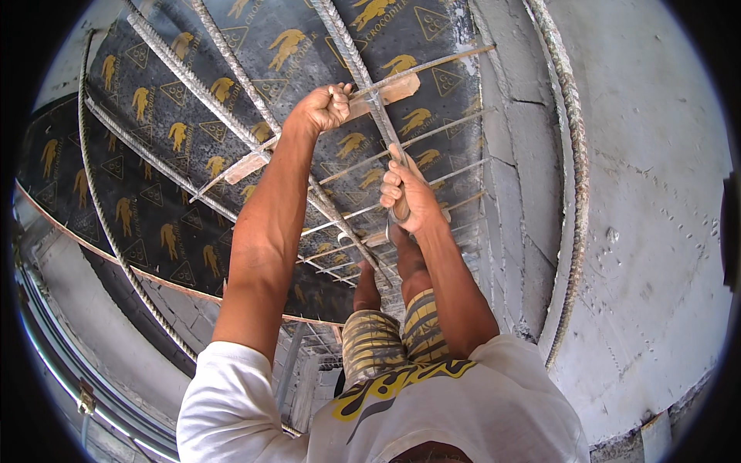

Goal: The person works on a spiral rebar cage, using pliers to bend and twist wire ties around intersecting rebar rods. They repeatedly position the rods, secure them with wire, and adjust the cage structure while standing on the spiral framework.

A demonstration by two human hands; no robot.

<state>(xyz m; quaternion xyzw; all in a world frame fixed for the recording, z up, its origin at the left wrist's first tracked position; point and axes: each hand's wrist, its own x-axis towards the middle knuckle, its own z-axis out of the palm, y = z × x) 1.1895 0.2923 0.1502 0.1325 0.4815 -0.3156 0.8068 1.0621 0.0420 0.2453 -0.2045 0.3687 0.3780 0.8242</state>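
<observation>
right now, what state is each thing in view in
left hand: curled shut, hold partly hidden
right hand: closed around a handle
wooden strip: slanted, beneath thick rebars
thin bars: crossing the thick rebars
black sheet: partly covered by bars

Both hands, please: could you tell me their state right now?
Left hand: closed; whether holding anything is unclear.
Right hand: closed around a tool.
</observation>
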